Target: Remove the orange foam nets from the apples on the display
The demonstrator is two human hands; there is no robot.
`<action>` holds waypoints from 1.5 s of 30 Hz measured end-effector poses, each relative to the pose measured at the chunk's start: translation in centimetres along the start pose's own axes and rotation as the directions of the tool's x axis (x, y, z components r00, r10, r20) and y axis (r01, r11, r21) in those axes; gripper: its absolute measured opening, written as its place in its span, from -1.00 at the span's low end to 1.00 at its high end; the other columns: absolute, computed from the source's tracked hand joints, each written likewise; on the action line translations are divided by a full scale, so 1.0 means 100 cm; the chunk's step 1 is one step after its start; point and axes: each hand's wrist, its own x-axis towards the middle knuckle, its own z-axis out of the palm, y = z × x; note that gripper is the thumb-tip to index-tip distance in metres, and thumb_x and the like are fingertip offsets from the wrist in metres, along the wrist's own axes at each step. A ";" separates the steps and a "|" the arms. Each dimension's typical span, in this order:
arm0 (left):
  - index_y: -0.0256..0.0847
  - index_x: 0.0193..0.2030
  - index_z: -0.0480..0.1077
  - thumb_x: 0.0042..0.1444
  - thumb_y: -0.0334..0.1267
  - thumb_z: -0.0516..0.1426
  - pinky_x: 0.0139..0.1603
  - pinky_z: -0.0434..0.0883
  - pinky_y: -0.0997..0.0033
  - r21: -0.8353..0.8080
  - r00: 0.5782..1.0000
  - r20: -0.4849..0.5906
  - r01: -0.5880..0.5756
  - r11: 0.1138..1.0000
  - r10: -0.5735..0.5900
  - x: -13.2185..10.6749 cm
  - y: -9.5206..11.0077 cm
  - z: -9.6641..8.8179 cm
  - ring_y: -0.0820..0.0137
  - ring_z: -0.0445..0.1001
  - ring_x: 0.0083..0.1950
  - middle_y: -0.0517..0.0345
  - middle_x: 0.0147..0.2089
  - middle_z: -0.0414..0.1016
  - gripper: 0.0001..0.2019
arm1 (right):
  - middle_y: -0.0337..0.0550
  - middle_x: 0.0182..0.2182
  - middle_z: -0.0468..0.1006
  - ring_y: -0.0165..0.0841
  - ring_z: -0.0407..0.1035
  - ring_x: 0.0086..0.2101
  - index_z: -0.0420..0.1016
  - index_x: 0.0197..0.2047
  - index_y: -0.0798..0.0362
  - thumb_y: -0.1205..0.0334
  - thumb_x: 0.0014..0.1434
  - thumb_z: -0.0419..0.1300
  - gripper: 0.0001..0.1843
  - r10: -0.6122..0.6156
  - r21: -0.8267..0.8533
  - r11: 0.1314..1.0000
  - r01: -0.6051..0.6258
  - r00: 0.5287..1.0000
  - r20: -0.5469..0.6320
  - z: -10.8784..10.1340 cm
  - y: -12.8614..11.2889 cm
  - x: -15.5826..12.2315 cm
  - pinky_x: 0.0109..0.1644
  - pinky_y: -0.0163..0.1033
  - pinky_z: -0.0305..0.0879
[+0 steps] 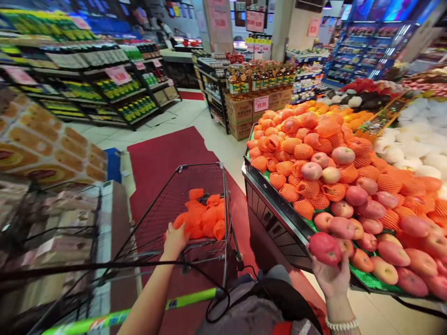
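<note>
While our right hand, right of the cart, clasps a smooth, blotchy red apple from beneath, our left hand lies inside the cart on orange foam nets. Its fingers are buried, so we cannot tell its grip.

The left hand hides its fingers among the orange foam nets. Boxes on the near left shelf are blurred; the price sign is unreadable.

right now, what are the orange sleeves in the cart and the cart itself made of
Orange mesh sleeves: soft foam netting, seemingly; open lattice, matte, crumpled. Dark wire cart basket: thin metal rods, probably coated; rigid grid, dull sheen.
</note>
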 end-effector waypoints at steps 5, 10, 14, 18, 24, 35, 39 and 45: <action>-0.34 0.11 0.47 0.25 -0.19 0.12 0.32 0.39 -0.37 -0.121 0.961 0.013 -0.271 0.955 0.275 -0.011 0.053 0.039 -0.32 0.18 0.48 -0.43 0.42 0.22 -0.63 | 0.10 0.20 0.59 0.06 0.48 0.22 0.54 0.20 -0.07 -0.27 0.12 0.41 -0.31 -0.079 0.000 0.997 0.080 0.992 -0.100 0.015 0.002 -0.011 0.18 0.19 0.53; -0.27 0.27 0.43 0.37 -0.22 0.11 0.45 0.26 -0.39 -0.282 0.827 -0.031 -0.546 0.789 0.562 -0.010 0.162 0.047 -0.25 0.00 0.58 -0.34 0.60 -0.13 -0.61 | 0.03 0.19 0.60 0.03 0.51 0.19 0.53 0.20 -0.10 -0.21 0.13 0.42 -0.35 -0.247 -0.003 0.968 0.250 0.951 -0.187 0.007 -0.020 -0.004 0.40 0.30 0.26; -0.24 0.29 0.41 0.37 -0.37 0.09 0.45 0.26 -0.42 -0.366 0.735 -0.042 -0.641 0.674 0.676 -0.011 0.238 0.047 -0.20 0.01 0.58 -0.30 0.60 -0.12 -0.62 | -0.10 0.09 0.66 -0.06 0.54 0.14 0.60 0.01 -0.15 -0.22 0.15 0.39 -0.53 -0.387 -0.006 0.909 0.416 0.840 -0.381 -0.021 -0.064 0.000 0.34 0.25 0.35; -0.17 0.27 0.43 0.31 -0.55 0.03 0.41 0.33 -0.42 -0.395 0.653 -0.052 -0.709 0.585 0.756 -0.010 0.286 0.058 -0.16 0.07 0.55 -0.23 0.59 -0.07 -0.54 | -0.13 0.10 0.63 -0.04 0.50 0.13 0.58 0.02 -0.15 -0.20 0.15 0.36 -0.55 -0.577 -0.167 0.807 0.567 0.696 -0.427 -0.061 -0.125 -0.003 0.22 0.29 0.44; -0.20 0.22 0.46 0.30 -0.56 0.04 0.30 0.47 -0.36 -0.372 0.590 -0.112 -0.771 0.517 0.799 -0.017 0.333 0.076 -0.15 0.16 0.47 -0.24 0.55 0.01 -0.57 | 0.07 0.10 0.47 0.08 0.35 0.13 0.53 0.10 0.04 -0.18 -0.25 0.52 -0.14 -0.946 -0.960 0.183 0.212 0.304 -0.113 -0.109 -0.228 0.017 0.30 0.28 0.27; -0.13 0.11 0.56 0.22 -0.55 0.10 0.26 0.53 -0.17 -0.313 0.554 -0.271 -0.824 0.472 0.787 -0.042 0.401 0.096 -0.09 0.28 0.40 -0.17 0.50 0.17 -0.59 | -0.01 0.04 0.36 -0.05 0.42 -0.09 0.44 0.22 0.00 0.09 -0.13 0.37 -0.22 -0.762 -0.968 -0.228 -0.108 0.639 0.108 -0.162 -0.266 0.092 -0.12 -0.05 0.44; -0.13 0.14 0.55 0.22 -0.51 0.12 0.33 0.46 -0.21 -0.298 0.529 -0.276 -0.841 0.451 0.803 -0.034 0.417 0.099 -0.10 0.27 0.42 -0.14 0.53 0.13 -0.59 | 0.05 0.11 0.40 -0.01 0.43 -0.01 0.38 0.31 0.02 0.07 -0.07 0.37 -0.16 -0.744 -0.966 -0.254 -0.054 0.649 0.160 -0.165 -0.261 0.087 0.02 0.03 0.45; -0.09 0.19 0.53 0.26 -0.49 0.13 0.38 0.38 -0.21 -0.317 0.492 -0.298 -0.859 0.401 0.818 -0.026 0.440 0.093 -0.08 0.22 0.46 -0.10 0.55 0.10 -0.58 | 0.28 0.06 0.55 0.14 0.41 0.05 0.39 0.27 0.17 -0.42 0.11 0.27 -0.07 -0.898 -0.963 -0.215 -0.163 0.421 0.129 -0.157 -0.246 0.073 0.17 0.19 0.33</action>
